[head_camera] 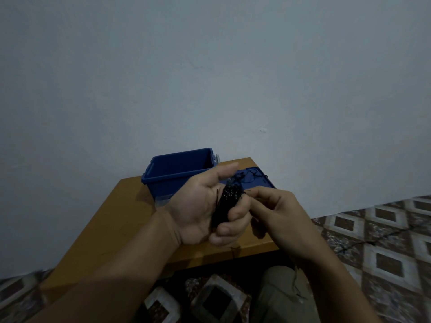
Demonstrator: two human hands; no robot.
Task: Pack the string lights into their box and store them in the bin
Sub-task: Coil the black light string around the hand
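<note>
One string lights [229, 200] bundle gripped by left hand [200, 206], right hand [277, 212] pinching its wire, bin [177, 170] behind

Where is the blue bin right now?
In the head view, the open blue plastic bin sits left of centre on the brown wooden table, by the wall, just beyond the left hand.

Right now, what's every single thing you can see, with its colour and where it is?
black coiled string lights: one bundle, black, in the left palm
blue plastic bin: one, blue, open, back of table
flat blue plastic lid: one, blue, on table, right of bin
brown wooden table: one, orange-brown, against pale wall
diamond-patterned floor tiles: many, brown and white, around table
olive trouser knee: one, bottom edge
left hand: one, curled round the lights
right hand: one, pinching the lights' wire
</note>
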